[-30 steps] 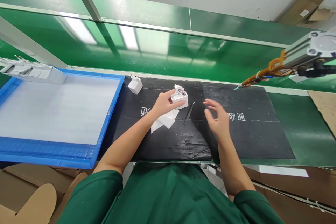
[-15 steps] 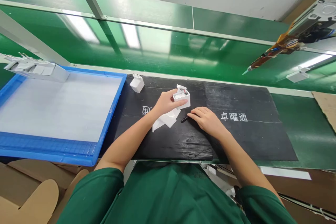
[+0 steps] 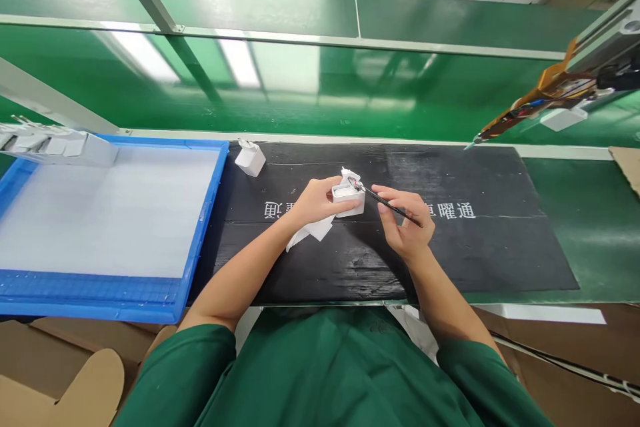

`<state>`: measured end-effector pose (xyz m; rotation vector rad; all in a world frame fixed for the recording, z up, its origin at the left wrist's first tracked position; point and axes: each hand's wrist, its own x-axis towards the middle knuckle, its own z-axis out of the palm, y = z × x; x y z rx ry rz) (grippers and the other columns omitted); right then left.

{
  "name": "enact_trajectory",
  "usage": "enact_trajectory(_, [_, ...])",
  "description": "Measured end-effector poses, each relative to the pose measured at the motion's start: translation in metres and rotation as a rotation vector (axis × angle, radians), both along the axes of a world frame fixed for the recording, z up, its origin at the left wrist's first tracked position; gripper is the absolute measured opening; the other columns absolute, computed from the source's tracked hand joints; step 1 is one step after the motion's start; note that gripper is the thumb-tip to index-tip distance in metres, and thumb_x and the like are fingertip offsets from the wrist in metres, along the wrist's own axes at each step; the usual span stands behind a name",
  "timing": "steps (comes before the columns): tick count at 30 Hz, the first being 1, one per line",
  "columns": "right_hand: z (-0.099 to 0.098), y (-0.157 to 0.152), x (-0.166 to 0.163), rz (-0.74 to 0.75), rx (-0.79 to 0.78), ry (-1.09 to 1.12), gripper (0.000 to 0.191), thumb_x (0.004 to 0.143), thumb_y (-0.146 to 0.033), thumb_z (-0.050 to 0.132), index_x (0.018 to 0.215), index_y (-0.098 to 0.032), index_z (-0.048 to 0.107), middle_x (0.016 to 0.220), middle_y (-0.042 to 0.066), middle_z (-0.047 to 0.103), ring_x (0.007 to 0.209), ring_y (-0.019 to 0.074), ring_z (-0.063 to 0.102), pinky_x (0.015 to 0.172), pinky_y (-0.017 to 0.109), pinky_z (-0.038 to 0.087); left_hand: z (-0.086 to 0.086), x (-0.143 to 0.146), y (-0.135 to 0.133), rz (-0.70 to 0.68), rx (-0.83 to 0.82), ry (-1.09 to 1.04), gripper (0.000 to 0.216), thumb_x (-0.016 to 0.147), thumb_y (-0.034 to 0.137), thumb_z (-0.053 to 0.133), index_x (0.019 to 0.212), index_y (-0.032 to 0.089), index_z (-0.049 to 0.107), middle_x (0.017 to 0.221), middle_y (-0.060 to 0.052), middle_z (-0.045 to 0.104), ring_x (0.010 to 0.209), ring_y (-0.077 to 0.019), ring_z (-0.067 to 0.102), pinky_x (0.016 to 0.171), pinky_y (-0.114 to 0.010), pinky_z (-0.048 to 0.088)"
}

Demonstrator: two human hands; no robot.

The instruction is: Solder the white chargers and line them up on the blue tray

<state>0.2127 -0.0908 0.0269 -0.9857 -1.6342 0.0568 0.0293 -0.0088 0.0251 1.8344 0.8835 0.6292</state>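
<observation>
My left hand [image 3: 316, 201] is closed round a white plug-in charger housing [image 3: 349, 205], held just above the black mat. Its pronged cover [image 3: 351, 178] is tipped back from the open top, and a bit of red shows inside, perhaps wiring. My right hand [image 3: 409, 219] grips a slim black stick-shaped tool [image 3: 395, 205]. The tool's tip is at the housing's open top, beside the cover; whether it touches anything there I cannot tell. Under my left hand lies a crumpled white sheet or wipe [image 3: 316, 229]. Another white charger [image 3: 250, 159] stands upright on the mat at the back left.
A blue-rimmed tray [image 3: 197, 213] with a white lining sits at the left, several pronged white chargers [image 3: 75, 147] lined up at its back. The black mat [image 3: 480, 247] carries white lettering. A pointed dispenser-like nozzle [image 3: 505, 121] hangs from a machine at the upper right.
My right hand has lifted the black tool off the mat and brought its tip to the open housing. My left hand still holds the housing. The head view has shifted slightly.
</observation>
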Motion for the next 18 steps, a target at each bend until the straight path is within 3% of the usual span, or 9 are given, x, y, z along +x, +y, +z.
enact_trajectory(6, [-0.0052,0.0006,0.0012,-0.047,0.084,-0.150,0.040,0.082,-0.003,0.065,0.114,-0.023,0.055,0.098,0.006,0.074,0.098,0.0223,0.075,0.088,0.044,0.065,0.0046,0.0025,-0.0053,-0.059,-0.016,0.018,0.042,0.075,0.054,0.068,0.087,0.014,0.068,0.063,0.003,0.053,0.058,-0.0097,0.041,0.056,-0.022,0.034])
enact_trajectory(18, [-0.0030,-0.0018,-0.0021,-0.091,0.063,-0.202,0.034,0.086,-0.006,0.061,0.115,-0.023,0.055,0.098,0.007,0.076,0.095,0.0199,0.075,0.087,0.041,0.067,0.0048,0.0034,-0.0059,-0.081,-0.003,0.020,0.041,0.074,0.054,0.068,0.087,0.014,0.067,0.064,0.004,0.053,0.058,-0.0092,0.042,0.057,-0.022,0.033])
